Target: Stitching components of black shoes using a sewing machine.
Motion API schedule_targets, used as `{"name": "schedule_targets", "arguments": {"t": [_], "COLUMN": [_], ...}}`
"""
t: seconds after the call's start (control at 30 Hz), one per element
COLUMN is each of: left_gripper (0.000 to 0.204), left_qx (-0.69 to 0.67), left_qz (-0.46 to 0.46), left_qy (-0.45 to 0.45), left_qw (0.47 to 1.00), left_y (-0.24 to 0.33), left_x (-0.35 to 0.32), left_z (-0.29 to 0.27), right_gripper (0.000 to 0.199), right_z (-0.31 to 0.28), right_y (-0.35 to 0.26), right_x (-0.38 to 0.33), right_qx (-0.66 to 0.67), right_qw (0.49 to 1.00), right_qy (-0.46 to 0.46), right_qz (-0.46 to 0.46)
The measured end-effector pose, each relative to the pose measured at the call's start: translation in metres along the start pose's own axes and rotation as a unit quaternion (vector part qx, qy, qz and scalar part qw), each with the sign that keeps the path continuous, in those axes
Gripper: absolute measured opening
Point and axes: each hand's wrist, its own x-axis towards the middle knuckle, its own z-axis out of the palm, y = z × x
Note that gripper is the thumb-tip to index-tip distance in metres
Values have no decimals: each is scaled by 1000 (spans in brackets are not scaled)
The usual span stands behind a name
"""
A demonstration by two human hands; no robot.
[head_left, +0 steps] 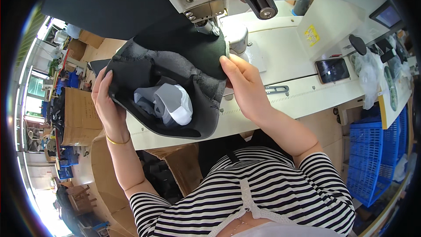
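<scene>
A black fabric piece, shaped like an open bag (pixel 206 118), spans both my hands over the front of a white sewing table (pixel 280 68). Its inside shows a fuzzy grey band, and a bundle of grey and white fabric (pixel 169 101) lies in the hollow. My left hand (pixel 107 101) grips the left edge, fingers on top. With thumb and fingers, my right hand (pixel 243 81) pinches the right edge, just below the sewing machine's presser foot (pixel 208 27). The fabric's far edge reaches under that foot; whether the needle is in it cannot be seen.
Thread snips (pixel 277 89) and a smartphone (pixel 332 70) lie right of my right hand. Farther right are a clear plastic bag (pixel 367 77) and blue crates (pixel 372 158). A cardboard box (pixel 81 116) stands left; another open box (pixel 180 164) sits below the table's front edge.
</scene>
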Motion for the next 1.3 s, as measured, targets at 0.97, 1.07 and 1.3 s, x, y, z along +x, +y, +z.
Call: {"name": "schedule_targets", "arguments": {"t": [0.97,1.07,1.3], "left_gripper": [25,24,22], "left_qx": [-7,-11,-9], "left_qz": [80,85,78], "left_qy": [22,12,25], "left_qw": [997,996,997], "left_y": [13,14,8], "left_x": [-12,-13,-3], "left_z": [25,27,25], "right_gripper": [27,27,25], "right_z": [-2,-3,-1], "right_y": [-5,-6,-5], "right_x": [4,4,3], "right_qx": [-72,-75,-97], "right_qw": [995,994,991], "right_qy": [35,41,35], "right_qz": [-62,-62,-80]}}
